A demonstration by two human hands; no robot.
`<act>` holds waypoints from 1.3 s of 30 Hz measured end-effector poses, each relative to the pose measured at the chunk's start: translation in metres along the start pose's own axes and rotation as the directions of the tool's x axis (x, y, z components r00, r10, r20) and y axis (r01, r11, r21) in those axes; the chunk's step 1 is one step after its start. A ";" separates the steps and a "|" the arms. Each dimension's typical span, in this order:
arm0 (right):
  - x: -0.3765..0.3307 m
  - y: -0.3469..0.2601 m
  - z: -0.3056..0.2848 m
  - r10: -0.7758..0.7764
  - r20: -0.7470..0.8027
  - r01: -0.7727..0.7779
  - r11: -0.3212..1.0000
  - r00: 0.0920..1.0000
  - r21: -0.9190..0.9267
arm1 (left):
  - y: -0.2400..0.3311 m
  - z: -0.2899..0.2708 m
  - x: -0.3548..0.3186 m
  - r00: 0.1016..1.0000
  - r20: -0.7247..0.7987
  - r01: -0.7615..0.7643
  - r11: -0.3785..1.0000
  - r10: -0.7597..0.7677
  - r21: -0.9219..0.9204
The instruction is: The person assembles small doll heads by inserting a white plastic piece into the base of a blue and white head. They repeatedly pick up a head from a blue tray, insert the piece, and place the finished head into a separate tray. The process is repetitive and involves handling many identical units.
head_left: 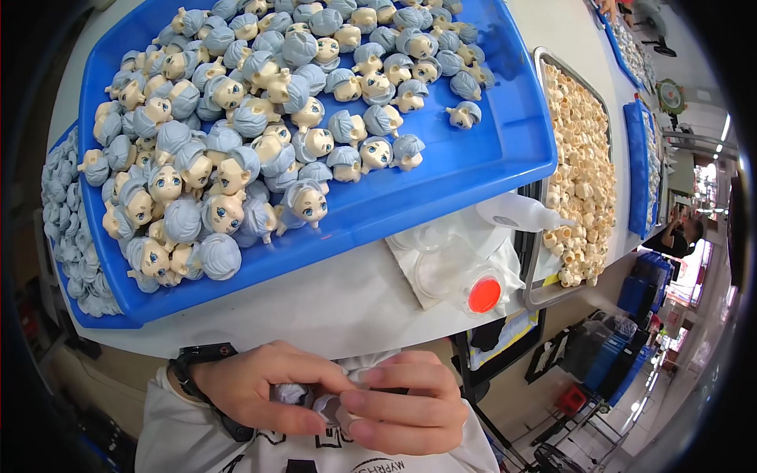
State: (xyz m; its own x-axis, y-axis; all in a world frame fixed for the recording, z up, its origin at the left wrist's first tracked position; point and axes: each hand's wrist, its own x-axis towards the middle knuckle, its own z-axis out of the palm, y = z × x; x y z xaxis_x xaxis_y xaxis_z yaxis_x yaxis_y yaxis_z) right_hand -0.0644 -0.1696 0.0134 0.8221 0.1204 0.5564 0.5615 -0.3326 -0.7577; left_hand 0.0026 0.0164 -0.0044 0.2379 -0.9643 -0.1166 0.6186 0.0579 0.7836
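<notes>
Far left, a lower tray [71, 311] peeking from under the big one, stacked with loose grey-blue hair caps [59, 197]. Over it, a large blue tray [505, 150] heaped with finished doll heads [236, 134], pale faces with blue eyes under grey-blue hair, crowding the left and upper part; bare floor toward the right rim.

Low in the middle, both hands meeting just below the table edge [331, 315]. Left hand [256, 386], black watch [201, 355] on the wrist, fingers curled, thumb and forefinger pinching a small grey-blue head [327, 406]. Right hand [410, 406] pressed against it from the other side, fingers together, thumb laid flat over the piece. White cloth [359, 364] bunched behind the fingers. Judged as mid-step on one head: pressing a hair piece home or wiping it, hard to tell which, with most of the part hidden by the fingers. Next move likely to call for a steady pinch and firm thumb pressure, without smearing the painted face.

Right of the hands, on a white rag [418, 280], a clear bottle [453, 276] lying down, red cap [484, 295] toward the viewer, and a white squeeze bottle [516, 213] beside it. Further right, a metal tray [544, 296] full of bare cream heads [579, 158]. Beyond, more blue trays [637, 169].
</notes>
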 end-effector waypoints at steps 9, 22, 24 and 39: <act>-0.023 0.007 -0.005 -0.225 -0.337 0.147 0.959 0.914 -0.240 | 0.003 0.009 0.011 0.993 -0.112 -0.036 0.998 0.031 -0.044; 0.019 0.019 -0.076 0.037 -0.063 -0.069 0.769 0.997 -0.635 | -0.017 0.014 0.002 0.953 -0.282 -0.215 0.898 0.109 -0.384; 0.019 0.021 -0.075 0.058 -0.061 -0.084 0.766 0.996 -0.638 | -0.006 0.019 0.005 0.939 -0.339 -0.156 0.947 0.054 -0.280; 0.022 0.020 -0.071 0.142 -0.055 -0.141 0.719 0.988 -0.680 | -0.006 0.023 0.006 0.902 -0.432 -0.186 0.926 0.028 -0.329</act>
State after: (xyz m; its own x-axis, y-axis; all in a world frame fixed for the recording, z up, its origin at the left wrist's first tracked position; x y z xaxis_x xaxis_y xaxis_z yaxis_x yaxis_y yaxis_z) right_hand -0.0418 -0.2403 0.0344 0.8872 0.0207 0.4610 0.2241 -0.8926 -0.3912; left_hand -0.0165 0.0047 0.0045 0.5551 -0.7560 -0.3469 0.7746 0.3179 0.5468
